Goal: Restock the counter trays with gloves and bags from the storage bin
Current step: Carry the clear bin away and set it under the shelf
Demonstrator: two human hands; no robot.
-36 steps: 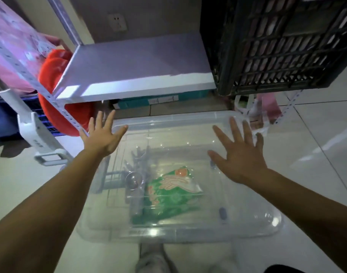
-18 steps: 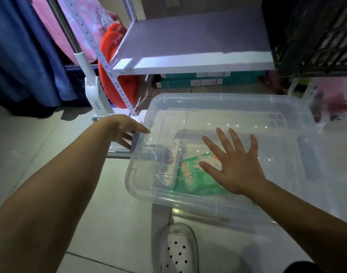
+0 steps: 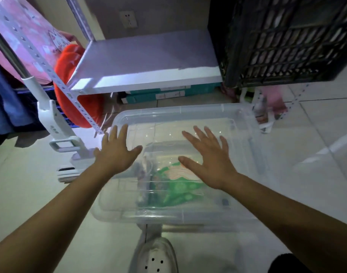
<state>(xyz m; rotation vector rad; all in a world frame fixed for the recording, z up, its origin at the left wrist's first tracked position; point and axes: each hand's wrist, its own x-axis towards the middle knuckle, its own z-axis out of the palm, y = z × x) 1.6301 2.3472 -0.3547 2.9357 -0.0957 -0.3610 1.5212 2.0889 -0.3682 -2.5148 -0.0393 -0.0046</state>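
Storage bin [image 3: 188, 115]: clear plastic, lidded, on the floor at frame centre.
Green packet [image 3: 176, 186]: inside the bin, seen through the lid.
Left hand [image 3: 117, 152]: fingers spread, at the bin's left edge.
Right hand [image 3: 206, 160]: fingers spread, over the lid.
Black crate [image 3: 282, 40]: upper right.
White shelf [image 3: 149, 62]: above the bin.
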